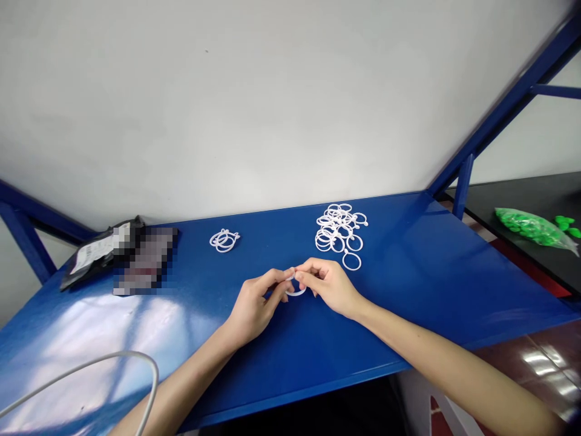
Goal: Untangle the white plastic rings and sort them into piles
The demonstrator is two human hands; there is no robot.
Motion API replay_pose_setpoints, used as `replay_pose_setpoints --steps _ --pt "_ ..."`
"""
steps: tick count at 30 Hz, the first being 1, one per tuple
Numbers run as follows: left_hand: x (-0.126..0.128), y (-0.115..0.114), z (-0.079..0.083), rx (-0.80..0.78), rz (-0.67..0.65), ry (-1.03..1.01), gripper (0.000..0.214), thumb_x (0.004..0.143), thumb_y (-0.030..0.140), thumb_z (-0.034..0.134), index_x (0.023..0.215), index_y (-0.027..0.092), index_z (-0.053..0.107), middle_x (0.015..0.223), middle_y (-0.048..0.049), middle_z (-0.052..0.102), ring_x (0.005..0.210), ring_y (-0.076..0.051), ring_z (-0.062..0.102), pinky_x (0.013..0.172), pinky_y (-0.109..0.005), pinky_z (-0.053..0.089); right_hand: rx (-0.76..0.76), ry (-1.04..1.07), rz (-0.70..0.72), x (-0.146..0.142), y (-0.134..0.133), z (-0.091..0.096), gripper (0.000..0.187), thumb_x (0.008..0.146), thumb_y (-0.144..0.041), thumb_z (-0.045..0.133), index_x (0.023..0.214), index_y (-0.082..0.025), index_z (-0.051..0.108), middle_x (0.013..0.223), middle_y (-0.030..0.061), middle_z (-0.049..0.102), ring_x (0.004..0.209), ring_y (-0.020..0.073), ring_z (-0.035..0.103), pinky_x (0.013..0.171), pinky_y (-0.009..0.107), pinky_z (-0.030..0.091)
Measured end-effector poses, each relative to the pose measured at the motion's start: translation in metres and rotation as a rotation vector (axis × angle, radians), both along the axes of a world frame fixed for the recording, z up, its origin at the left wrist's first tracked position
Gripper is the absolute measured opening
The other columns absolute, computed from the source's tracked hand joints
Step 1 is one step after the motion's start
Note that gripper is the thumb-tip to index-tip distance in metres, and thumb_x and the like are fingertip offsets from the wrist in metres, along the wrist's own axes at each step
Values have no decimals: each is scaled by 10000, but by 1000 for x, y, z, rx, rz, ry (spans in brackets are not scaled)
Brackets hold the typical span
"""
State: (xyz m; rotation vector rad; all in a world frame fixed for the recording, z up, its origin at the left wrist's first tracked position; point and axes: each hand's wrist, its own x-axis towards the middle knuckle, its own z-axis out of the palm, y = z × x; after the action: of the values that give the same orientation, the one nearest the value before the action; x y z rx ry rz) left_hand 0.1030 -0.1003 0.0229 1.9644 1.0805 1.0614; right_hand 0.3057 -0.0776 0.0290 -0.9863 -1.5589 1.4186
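Note:
Over the middle of the blue table (408, 284), my left hand (256, 306) and my right hand (329, 283) meet, both pinching one white plastic ring (296, 291). The ring's top is hidden between my fingertips; its lower arc shows below them. A pile of several white rings (338, 233) lies just beyond my right hand. A smaller bunch of white rings (224, 240) lies farther left, behind my left hand.
A black packet with a white label (100, 251) lies at the table's back left. A white cable (113, 363) curves over the near left corner. Blue frame struts (499, 115) rise at the right. A bag of green pieces (531, 227) sits on a dark bench at right.

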Motion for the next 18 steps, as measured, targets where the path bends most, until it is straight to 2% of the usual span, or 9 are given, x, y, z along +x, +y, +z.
replay_pose_setpoints --steps 4,7,11,14,15,17,18 --pt "-1 3 -1 1 -41 0 232 1014 237 538 1201 197 669 806 -15 751 597 -110 685 601 -219 563 -17 -7 33 -1 2 -1 336 924 -489 689 786 -183 674 675 -20 629 527 94 484 504 241 373" --pt "-2 5 0 3 -27 2 218 1003 224 555 1179 197 681 803 -11 756 602 -109 690 622 -221 570 -12 7 39 -1 4 -3 323 934 -487 681 816 -186 678 713 -15 650 535 91 490 508 236 384" --pt "2 5 2 -13 -1 53 267 1008 238 540 1246 213 659 802 5 757 604 -111 692 592 -205 554 -30 7 44 -4 5 -5 315 944 -497 661 872 -190 671 737 -18 650 540 95 506 503 231 417" --pt "-2 12 3 42 2 154 358 1018 290 529 1367 227 582 932 -18 779 730 -136 724 691 -243 584 5 -69 6 -3 8 -1 281 956 -467 640 924 -193 690 752 -8 679 568 111 549 536 245 451" --pt "-7 17 3 93 39 208 396 1015 315 536 1401 231 555 1015 -36 776 807 -154 729 766 -280 593 54 -114 -38 0 11 2 256 957 -444 640 950 -196 705 762 -3 695 593 122 576 564 253 466" --pt "-24 33 3 229 198 347 445 999 363 555 1421 224 543 1199 -87 728 967 -207 705 915 -376 572 211 -217 -183 11 19 9 205 959 -393 640 995 -210 728 827 14 735 682 147 639 648 275 500" --pt "-36 43 2 307 371 428 415 991 373 557 1370 209 594 1241 -119 700 1062 -253 672 985 -433 536 309 -277 -279 19 25 12 184 962 -368 637 1007 -218 734 878 24 751 740 162 664 694 289 512"
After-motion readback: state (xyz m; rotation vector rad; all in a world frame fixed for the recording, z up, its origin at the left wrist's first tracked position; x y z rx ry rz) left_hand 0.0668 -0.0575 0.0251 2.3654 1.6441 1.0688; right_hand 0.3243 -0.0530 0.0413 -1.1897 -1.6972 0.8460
